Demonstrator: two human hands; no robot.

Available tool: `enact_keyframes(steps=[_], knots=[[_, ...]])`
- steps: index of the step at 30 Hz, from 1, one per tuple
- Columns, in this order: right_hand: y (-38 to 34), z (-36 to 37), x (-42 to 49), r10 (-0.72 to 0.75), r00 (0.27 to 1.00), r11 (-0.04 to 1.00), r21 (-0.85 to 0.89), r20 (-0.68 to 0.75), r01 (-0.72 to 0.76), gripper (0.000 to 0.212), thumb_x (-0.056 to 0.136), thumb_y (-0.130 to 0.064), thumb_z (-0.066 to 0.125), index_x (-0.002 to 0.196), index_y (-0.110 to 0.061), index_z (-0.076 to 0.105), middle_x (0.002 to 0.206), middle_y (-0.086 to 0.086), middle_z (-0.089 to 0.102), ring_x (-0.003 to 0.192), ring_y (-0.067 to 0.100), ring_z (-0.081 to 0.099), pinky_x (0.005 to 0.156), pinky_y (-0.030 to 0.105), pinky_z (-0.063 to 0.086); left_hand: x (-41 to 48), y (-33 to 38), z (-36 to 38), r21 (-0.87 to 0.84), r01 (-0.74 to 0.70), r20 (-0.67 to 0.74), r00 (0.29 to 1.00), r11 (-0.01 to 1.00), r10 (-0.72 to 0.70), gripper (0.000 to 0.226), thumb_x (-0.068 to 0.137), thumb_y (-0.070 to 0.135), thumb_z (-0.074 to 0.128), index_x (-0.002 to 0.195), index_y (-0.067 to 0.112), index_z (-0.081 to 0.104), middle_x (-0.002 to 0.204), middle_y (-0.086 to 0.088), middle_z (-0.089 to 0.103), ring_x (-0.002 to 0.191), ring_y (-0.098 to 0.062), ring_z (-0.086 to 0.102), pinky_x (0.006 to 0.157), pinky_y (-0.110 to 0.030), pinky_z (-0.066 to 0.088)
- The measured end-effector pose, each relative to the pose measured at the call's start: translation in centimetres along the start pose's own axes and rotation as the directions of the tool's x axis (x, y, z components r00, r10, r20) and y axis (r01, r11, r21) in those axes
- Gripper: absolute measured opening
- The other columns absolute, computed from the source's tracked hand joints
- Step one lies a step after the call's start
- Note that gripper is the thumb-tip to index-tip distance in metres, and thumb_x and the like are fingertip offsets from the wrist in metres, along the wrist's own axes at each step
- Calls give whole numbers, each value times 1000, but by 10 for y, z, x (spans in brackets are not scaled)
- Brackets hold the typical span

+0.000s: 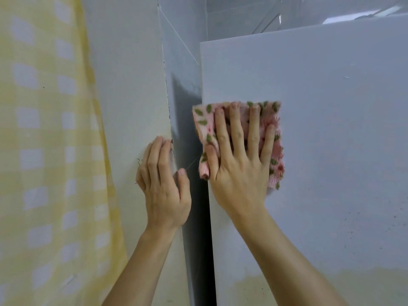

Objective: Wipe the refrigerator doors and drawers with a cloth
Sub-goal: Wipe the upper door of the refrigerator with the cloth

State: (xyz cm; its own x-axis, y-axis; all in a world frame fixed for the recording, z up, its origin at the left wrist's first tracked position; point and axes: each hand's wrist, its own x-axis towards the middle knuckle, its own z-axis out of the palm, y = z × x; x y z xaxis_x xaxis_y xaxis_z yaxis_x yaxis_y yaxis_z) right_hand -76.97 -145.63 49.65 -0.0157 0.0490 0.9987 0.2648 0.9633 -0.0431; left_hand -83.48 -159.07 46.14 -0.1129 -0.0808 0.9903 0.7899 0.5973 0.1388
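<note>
Fluffy terry cloth (pixel 238 142) (pink, leaf-printed); smooth, faintly glossy refrigerator door (pixel 320 129).

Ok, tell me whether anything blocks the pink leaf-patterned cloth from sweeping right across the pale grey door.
Nothing visible does. The right hand presses the pink leaf-patterned cloth flat on the pale grey refrigerator door, whose face to the right shows only small specks. The left hand grips the cream panel by its edge.
</note>
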Motion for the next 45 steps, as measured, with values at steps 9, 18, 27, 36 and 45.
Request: enact_keyframes(steps=[9,18,27,36,45], knots=[[28,-14,-132,-53,981,999,12,188,52,60,110,-44,38,166,-29,26,175,-2,18,162,28,16,130,57,8,-3,-8,5,47,-35,-27,999,998,36,71,89,10,55,158,7,40,168,-16,33,158,-35,27,128,-53,21],[26,-8,48,9,997,1000,7,-75,-8,51,115,-43,35,162,-26,37,169,-1,32,159,26,25,129,52,19,-3,-8,6,68,-54,-61,996,996,58,71,85,9,55,156,4,45,166,-15,39,156,-35,32,126,-55,24],[19,-2,69,-18,994,999,37,-110,22,51,115,-40,34,164,-25,33,171,0,29,160,26,22,129,54,19,-4,-3,10,58,-42,-94,994,997,48,70,85,6,54,154,2,46,165,-17,40,156,-36,32,126,-56,24],[87,-34,-161,-137,953,988,-36,269,152,53,113,-41,22,163,-28,31,176,-7,13,163,23,10,131,51,4,-14,28,20,79,-47,-147,987,996,58,57,92,6,53,149,8,57,162,-20,43,154,-38,32,127,-52,22],[111,-44,45,72,995,997,-30,75,-70,54,114,-44,24,166,-27,25,173,-1,21,161,26,17,130,52,10,-24,64,27,-18,-68,-12,998,998,68,58,91,7,55,149,8,54,163,-16,43,154,-29,38,128,-55,22]])
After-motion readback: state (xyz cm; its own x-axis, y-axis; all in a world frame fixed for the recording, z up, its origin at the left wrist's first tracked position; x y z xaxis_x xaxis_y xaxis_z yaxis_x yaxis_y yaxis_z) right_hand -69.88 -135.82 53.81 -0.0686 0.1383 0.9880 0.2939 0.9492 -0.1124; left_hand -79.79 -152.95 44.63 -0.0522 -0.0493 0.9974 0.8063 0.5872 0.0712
